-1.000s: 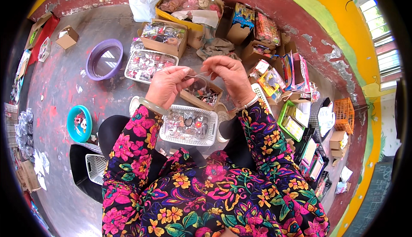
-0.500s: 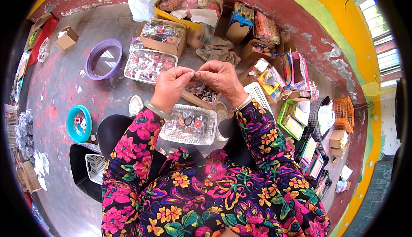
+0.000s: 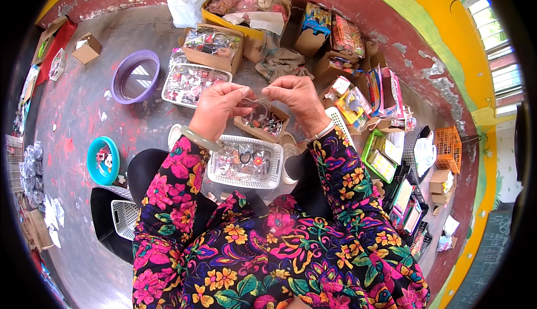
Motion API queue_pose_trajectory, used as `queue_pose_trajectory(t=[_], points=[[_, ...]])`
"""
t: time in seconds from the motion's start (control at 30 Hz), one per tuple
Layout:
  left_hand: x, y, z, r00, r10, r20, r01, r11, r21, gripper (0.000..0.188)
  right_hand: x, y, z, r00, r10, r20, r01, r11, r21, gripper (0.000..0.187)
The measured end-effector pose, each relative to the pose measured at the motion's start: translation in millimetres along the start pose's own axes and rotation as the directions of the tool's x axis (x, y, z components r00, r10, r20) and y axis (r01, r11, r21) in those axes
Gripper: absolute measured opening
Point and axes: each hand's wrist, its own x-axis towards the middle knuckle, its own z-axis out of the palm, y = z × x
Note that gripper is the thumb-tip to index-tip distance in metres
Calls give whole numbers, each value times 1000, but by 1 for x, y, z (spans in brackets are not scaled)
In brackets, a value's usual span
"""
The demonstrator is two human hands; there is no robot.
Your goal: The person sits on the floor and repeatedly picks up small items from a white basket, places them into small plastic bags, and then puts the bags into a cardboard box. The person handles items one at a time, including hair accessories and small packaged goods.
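My left hand (image 3: pixel 217 106), with a bangle on the wrist, is closed in a pinch. From its fingertips hangs a thin, pale, see-through piece (image 3: pixel 260 104) with a curved edge, too fine to name. Just right of it, my right hand (image 3: pixel 301 103) is also pinched, and whatever its fingers hold is too small to make out. Below the hands sits a cardboard box (image 3: pixel 258 134) of small dark and coloured hair accessories. Closer to me, between my feet, a white plastic basket (image 3: pixel 272 181) holds small clear packets, some with dark loops inside.
Beyond my left hand stand another white basket (image 3: pixel 168 97) of packets and a carton (image 3: pixel 215 60) of them. A purple basin (image 3: pixel 116 82) and a teal basin (image 3: pixel 91 166) lie on the floor at left. Cartons, a green basket (image 3: pixel 366 151) and an orange crate (image 3: pixel 448 149) line the right.
My hands were together at the fingertips and have moved apart, left hand leftward and right hand rightward. The see-through piece now shows between them, and the cardboard box below is less covered.
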Motion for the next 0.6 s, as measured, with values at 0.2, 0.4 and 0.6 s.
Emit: queue_pose_trajectory(t=[0.2,0.4,0.6], points=[[-1,4,-1,999,-47,12,46,997,66,16,-2,0,-2,994,107,19,-109,985,135,12],[-2,4,0,996,-91,1,91,996,-27,16,1,3,2,1000,23,4,-23,976,217,15],[1,-1,-3,998,-66,-2,66,997,-40,15,4,9,2,999,11,-35,-2,972,236,15]])
